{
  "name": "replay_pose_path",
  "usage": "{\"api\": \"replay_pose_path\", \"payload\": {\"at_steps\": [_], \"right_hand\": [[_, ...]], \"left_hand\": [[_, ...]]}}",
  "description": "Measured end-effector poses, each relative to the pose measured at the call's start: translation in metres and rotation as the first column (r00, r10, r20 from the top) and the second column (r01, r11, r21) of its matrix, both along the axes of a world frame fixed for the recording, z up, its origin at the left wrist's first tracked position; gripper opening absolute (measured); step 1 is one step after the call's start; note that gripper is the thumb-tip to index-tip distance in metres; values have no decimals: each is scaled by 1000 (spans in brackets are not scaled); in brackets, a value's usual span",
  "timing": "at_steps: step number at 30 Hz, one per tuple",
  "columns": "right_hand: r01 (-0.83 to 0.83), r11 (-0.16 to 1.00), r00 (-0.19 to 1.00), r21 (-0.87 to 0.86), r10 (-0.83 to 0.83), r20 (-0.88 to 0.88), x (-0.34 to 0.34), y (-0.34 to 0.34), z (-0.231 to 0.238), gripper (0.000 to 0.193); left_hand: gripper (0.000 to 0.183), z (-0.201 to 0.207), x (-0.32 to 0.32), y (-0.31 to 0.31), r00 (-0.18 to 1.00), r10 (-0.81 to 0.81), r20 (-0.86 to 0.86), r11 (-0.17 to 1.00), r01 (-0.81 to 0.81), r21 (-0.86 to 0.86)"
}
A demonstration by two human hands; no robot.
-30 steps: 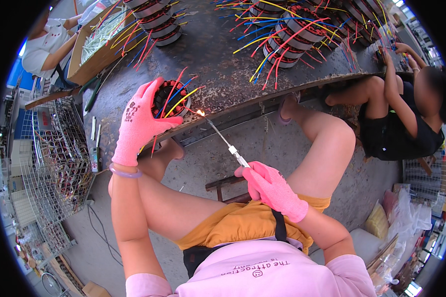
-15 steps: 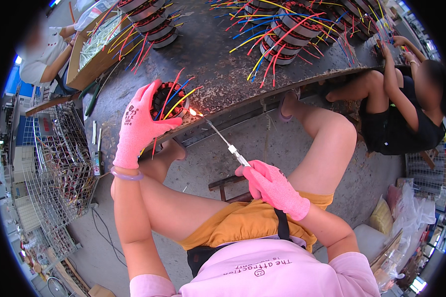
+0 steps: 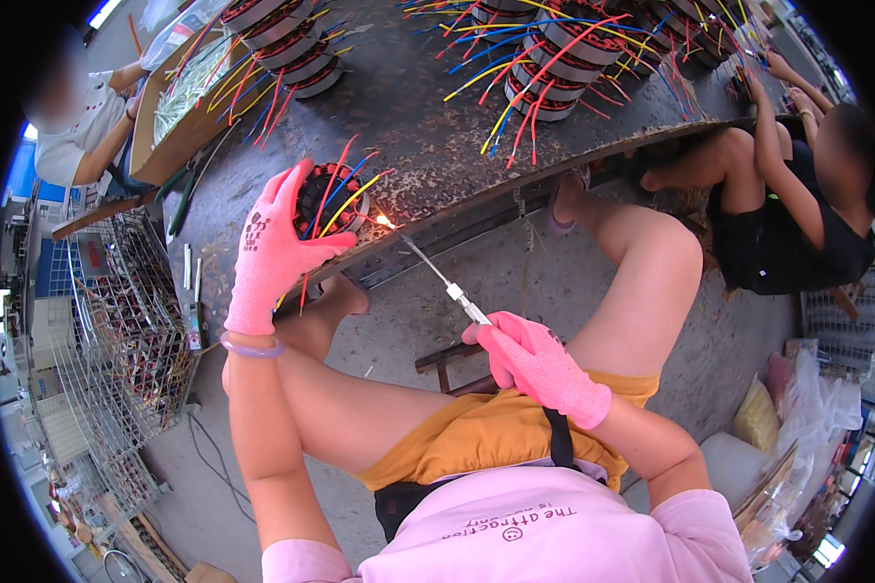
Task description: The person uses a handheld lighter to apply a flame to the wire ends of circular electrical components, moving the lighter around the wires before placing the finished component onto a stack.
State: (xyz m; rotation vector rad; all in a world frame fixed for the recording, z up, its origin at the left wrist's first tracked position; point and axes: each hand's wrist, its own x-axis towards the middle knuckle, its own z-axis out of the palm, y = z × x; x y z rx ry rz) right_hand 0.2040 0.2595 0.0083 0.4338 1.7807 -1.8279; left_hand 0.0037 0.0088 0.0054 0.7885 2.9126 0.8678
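My left hand (image 3: 274,243), in a pink glove, is wrapped round the side of a motor stator (image 3: 313,202) at the near edge of the table. Red, blue and yellow lead wires (image 3: 352,199) stick out of this stator toward the right. My right hand (image 3: 540,364), gloved in pink too, is closed round the handle of a slim gas torch (image 3: 454,291). Its thin metal nozzle points up and left. A small orange flame (image 3: 386,222) burns at the tip, just right of the stator; whether it touches a wire I cannot tell.
Stacks of wired stators (image 3: 564,73) stand along the far side of the dark worktable (image 3: 408,126). At the left, a cardboard box (image 3: 147,136) holds many thin white tubes. A wire rack (image 3: 131,330) is below it. Co-workers sit at the left and at the right (image 3: 797,214).
The view has shifted slightly. Both hands keep their grips, and the flame stays beside the stator with hardly any movement.
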Motion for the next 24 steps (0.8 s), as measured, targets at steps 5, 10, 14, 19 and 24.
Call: {"api": "replay_pose_path", "payload": {"at_steps": [5, 10, 14, 19, 24], "right_hand": [[20, 1000, 1000, -15, -20, 9, 1, 0, -3, 33], [22, 1000, 1000, -1, -22, 4, 0, 0, -2, 33], [40, 999, 999, -16, -40, 26, 0, -1, -4, 32], [36, 999, 999, -18, -36, 23, 0, -1, -2, 32], [35, 999, 999, -31, -35, 8, 1, 0, -4, 32]], "left_hand": [[95, -3, 0, -2, 1000, -6, -15, 1000, 7, 24], [93, -5, -1, -3, 1000, -11, -26, 1000, 12, 22], [91, -2, 0, -1, 1000, -4, 7, 1000, 3, 29], [90, -2, 0, 0, 1000, -11, 1, 999, 11, 33], [90, -2, 1, 0, 1000, -7, -2, 1000, 7, 25]]}}
